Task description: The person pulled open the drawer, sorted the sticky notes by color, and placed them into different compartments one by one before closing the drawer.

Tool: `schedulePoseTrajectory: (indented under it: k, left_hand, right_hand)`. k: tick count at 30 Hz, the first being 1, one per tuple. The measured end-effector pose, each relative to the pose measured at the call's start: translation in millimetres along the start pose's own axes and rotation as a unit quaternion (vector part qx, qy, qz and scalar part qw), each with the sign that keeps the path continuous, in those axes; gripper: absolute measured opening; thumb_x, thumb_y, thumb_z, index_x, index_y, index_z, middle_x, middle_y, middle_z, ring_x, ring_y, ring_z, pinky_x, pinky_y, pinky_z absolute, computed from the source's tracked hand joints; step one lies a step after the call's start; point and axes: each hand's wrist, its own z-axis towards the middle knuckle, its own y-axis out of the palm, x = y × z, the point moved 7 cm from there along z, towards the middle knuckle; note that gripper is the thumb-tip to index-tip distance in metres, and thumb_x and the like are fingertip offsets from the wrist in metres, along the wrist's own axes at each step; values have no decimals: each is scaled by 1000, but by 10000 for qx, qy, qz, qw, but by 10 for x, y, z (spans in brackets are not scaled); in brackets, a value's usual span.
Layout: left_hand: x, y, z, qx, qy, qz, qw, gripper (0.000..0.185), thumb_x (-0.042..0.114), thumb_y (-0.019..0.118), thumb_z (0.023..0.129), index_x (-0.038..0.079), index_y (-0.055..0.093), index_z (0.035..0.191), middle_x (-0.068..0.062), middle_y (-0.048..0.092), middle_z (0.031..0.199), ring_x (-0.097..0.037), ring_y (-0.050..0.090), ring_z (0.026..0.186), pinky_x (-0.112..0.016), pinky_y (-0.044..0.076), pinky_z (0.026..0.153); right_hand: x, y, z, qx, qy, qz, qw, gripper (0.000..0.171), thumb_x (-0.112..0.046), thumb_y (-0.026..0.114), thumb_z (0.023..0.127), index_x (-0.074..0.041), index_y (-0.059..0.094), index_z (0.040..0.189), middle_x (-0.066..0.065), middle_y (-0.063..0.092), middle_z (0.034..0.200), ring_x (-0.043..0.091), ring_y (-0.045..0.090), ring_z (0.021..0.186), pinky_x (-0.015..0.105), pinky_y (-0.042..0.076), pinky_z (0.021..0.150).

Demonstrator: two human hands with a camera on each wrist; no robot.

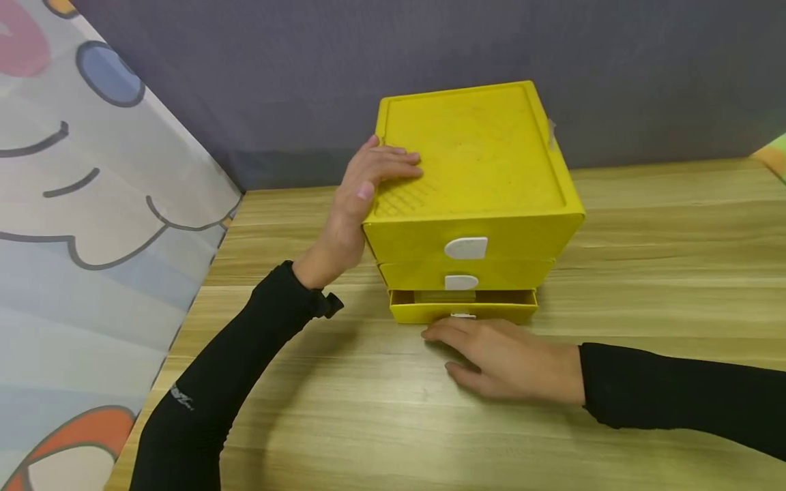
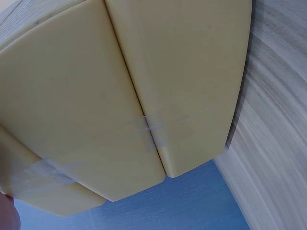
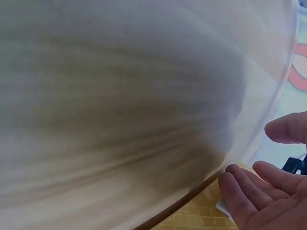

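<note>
A yellow three-drawer box (image 1: 473, 150) stands on the wooden table, each drawer front bearing a white pull tab. The bottom drawer (image 1: 405, 314) is pulled out a little, and a yellow block-like item (image 1: 445, 296) shows inside it. My left hand (image 1: 368, 187) rests on the box's left top edge, fingers lying extended over the lid. In the left wrist view, clear tape (image 2: 153, 129) spans the seams on the box's side. Low at the bottom drawer's front, my right hand (image 1: 503, 358) has its fingers extended close by the tab (image 3: 223, 208), thumb apart.
Behind the box rises a dark grey panel (image 1: 295, 88). A cartoon-printed sheet (image 1: 92, 273) borders the table's left edge. Wooden tabletop (image 1: 663, 273) extends to the right of the box and in front of it.
</note>
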Motion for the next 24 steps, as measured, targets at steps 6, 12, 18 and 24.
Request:
schedulePoseTrajectory:
  k: [6, 12, 18, 24]
  left_hand:
    - [-10, 39, 3, -30, 41, -6, 10000, 86, 59, 13, 107, -5, 69, 117, -25, 67, 128, -35, 53, 129, -39, 16, 133]
    - [-51, 58, 20, -38, 76, -28, 10000, 84, 58, 13, 107, -4, 69, 117, -25, 66, 128, -35, 54, 129, -40, 16, 133]
    - [-118, 32, -34, -172, -8, 131, 9998, 86, 59, 11, 107, -4, 68, 119, -24, 65, 131, -35, 53, 131, -44, 15, 133]
    - [-156, -93, -258, -692, -771, 638, 9926, 83, 62, 12, 106, 3, 59, 141, -16, 49, 156, -29, 36, 152, -40, 8, 134]
  right_hand:
    - [131, -38, 53, -16, 320, -10, 9995, 40, -19, 64, 98, -14, 59, 137, 2, 66, 136, 16, 66, 122, 39, 59, 99]
    - [188, -27, 95, 134, 253, -263, 9992, 39, -19, 64, 98, -13, 58, 137, 3, 66, 135, 14, 69, 115, 35, 61, 94]
    - [209, 48, 152, -138, 569, -28, 9983, 47, -24, 62, 99, -14, 53, 144, 3, 61, 143, 15, 66, 120, 38, 59, 99]
    - [157, 18, 46, 152, 235, -174, 9995, 46, -24, 66, 97, -15, 56, 141, 3, 64, 140, 17, 65, 124, 39, 58, 101]
